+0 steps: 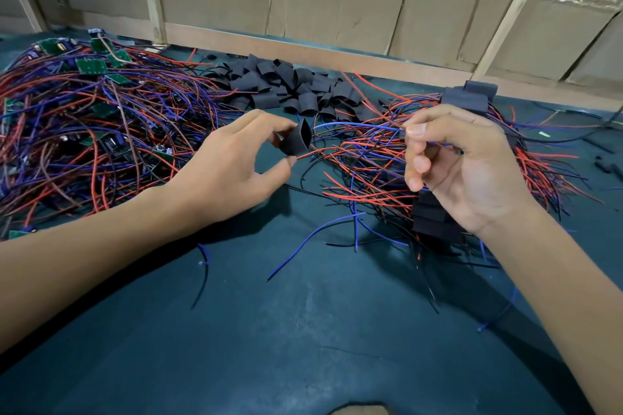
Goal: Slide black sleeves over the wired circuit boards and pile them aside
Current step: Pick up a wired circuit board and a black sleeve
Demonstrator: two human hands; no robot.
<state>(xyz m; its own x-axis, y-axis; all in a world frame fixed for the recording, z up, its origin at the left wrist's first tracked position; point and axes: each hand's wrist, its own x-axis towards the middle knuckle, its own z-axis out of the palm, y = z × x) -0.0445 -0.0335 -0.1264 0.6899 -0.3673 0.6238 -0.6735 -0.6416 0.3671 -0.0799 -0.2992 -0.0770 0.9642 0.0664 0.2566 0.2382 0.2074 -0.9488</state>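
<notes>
One sleeve (pinched), two hands

Both bare forearms reach in from the lower corners and angle toward each other over the work surface. The left hand lies back-up, wrist low, its thumb and forefinger curled into a pinch on a small dark piece while the other fingers tuck behind. The right hand is turned palm toward the camera, raised slightly higher, with its fingers curled inward and the thumb and forefinger pinched together on something thin. The hands stay apart.
</notes>
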